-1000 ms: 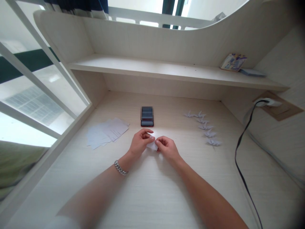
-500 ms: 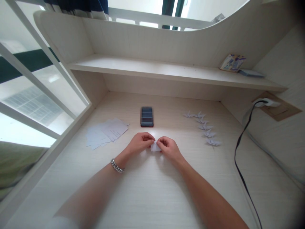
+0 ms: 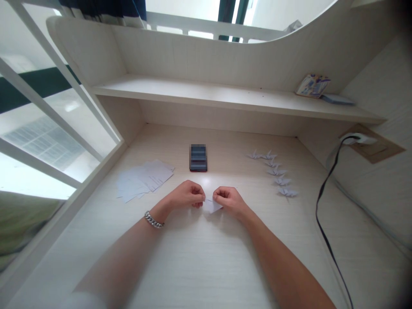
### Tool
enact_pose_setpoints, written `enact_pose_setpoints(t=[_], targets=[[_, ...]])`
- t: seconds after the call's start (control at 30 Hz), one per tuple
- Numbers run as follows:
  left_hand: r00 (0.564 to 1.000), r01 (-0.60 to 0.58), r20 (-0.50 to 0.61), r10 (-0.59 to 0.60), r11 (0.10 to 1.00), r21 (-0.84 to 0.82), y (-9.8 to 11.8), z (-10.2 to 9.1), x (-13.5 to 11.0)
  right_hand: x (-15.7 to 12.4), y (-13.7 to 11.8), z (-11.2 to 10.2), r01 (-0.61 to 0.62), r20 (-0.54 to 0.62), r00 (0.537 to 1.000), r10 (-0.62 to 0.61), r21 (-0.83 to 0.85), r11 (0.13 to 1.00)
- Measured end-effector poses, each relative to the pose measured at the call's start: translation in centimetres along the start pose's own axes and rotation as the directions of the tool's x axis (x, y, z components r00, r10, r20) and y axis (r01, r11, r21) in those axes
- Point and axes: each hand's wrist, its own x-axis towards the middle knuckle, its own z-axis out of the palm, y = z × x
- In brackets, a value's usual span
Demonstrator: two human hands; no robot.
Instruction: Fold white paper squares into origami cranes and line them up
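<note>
A small folded piece of white paper [image 3: 211, 205] lies between my two hands on the pale wooden desk [image 3: 206, 257]. My left hand [image 3: 186, 196], with a silver bracelet at the wrist, pinches its left edge with curled fingers. My right hand [image 3: 229, 200] pinches the right side, fingers closed on it. Most of the paper is hidden by my fingers.
A phone [image 3: 198, 157] lies just beyond my hands. A loose pile of white paper sheets [image 3: 141, 180] sits to the left. Several folded paper cranes [image 3: 276, 171] form a curved row at the right. A black cable [image 3: 325, 214] hangs from a wall socket [image 3: 363, 139]. A small booklet [image 3: 313, 85] rests on the shelf.
Both hands have drawn slightly toward me with the paper, which now lies lower and flatter between them. Nothing else on the desk moved.
</note>
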Motion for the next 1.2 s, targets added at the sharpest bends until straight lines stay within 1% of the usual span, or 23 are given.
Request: enact_pose_setpoints(t=[0.1, 0.17, 0.2, 0.27, 0.37, 0.43, 0.53, 0.6, 0.63, 0.67, 0.73, 0.8, 0.87, 0.93, 1.0, 1.1, 1.2], targets=[[0.999, 0.02, -0.033, -0.021, 0.999, -0.04, -0.3, -1.0, 0.1, 0.2, 0.1, -0.8, -0.001, -0.066, 0.998, 0.003, 0.019, 1.0], [0.994, -0.006, -0.107, -0.002, 0.997, -0.072, -0.3, -1.2, 0.2, 0.3, 0.2, -1.2, -0.022, -0.118, 0.993, 0.027, 0.051, 0.998], [0.991, -0.025, -0.129, 0.015, 0.997, -0.078, -0.3, -1.1, 0.3, 0.3, 0.3, -1.3, -0.028, -0.125, 0.992, 0.034, 0.056, 0.998], [0.991, -0.031, -0.131, 0.023, 0.998, -0.054, -0.1, -0.4, 0.4, 0.3, 0.2, -1.2, -0.023, -0.112, 0.993, 0.027, 0.038, 0.999], [0.996, -0.07, -0.061, 0.073, 0.997, 0.044, 0.0, 1.2, 0.4, 0.0, -0.1, -0.6, 0.019, -0.068, 0.997, -0.021, -0.031, 0.999], [0.994, -0.093, -0.049, 0.099, 0.989, 0.118, 0.0, 1.9, 0.3, -0.1, -0.3, -0.3, 0.051, -0.043, 0.998, -0.055, -0.085, 0.995], [0.997, -0.069, -0.03, 0.075, 0.985, 0.16, -0.2, 1.7, 0.2, -0.1, -0.2, -0.3, 0.063, -0.022, 0.998, -0.065, -0.114, 0.992], [0.999, -0.038, -0.008, 0.04, 0.99, 0.132, -0.4, 1.0, 0.3, 0.0, 0.1, -0.6, 0.049, -0.032, 0.998, -0.051, -0.075, 0.996], [0.999, -0.032, -0.017, 0.034, 0.993, 0.114, -0.4, 0.6, 0.3, 0.1, 0.3, -0.8, 0.042, -0.046, 0.998, -0.044, -0.044, 0.998], [0.999, -0.022, -0.037, 0.025, 0.996, 0.091, -0.5, 0.2, 0.4, 0.2, 0.4, -1.0, 0.04, -0.071, 0.997, -0.04, -0.005, 0.999], [0.994, -0.018, -0.11, 0.021, 1.0, 0.026, -0.5, -0.2, 0.5, 0.4, 0.6, -1.1, 0.033, -0.122, 0.992, -0.025, 0.069, 0.997], [0.981, -0.039, -0.194, 0.031, 0.998, -0.039, -0.5, 0.0, 0.7, 0.4, 0.7, -0.9, 0.025, -0.158, 0.987, -0.007, 0.115, 0.993], [0.975, -0.063, -0.219, 0.047, 0.996, -0.063, -0.5, 0.7, 0.8, 0.3, 0.7, -0.5, 0.025, -0.173, 0.985, -0.003, 0.125, 0.992], [0.971, -0.096, -0.223, 0.084, 0.994, -0.043, -0.6, 1.6, 1.0, 0.2, 0.6, 0.2, 0.039, -0.183, 0.983, -0.018, 0.111, 0.993], [0.954, -0.117, -0.279, 0.107, 0.993, -0.019, -0.8, 2.3, 1.2, 0.1, 0.6, 0.7, 0.057, -0.203, 0.978, -0.041, 0.077, 0.995], [0.931, -0.13, -0.339, 0.133, 0.991, 0.031, -1.3, 2.8, 1.3, 0.0, 0.6, 1.0, 0.083, -0.233, 0.969, -0.076, 0.022, 0.996], [0.913, -0.151, -0.36, 0.192, 0.979, 0.141, -1.3, 3.0, 1.2, 0.0, 0.4, 1.0, 0.087, -0.228, 0.97, -0.085, -0.001, 0.996]])
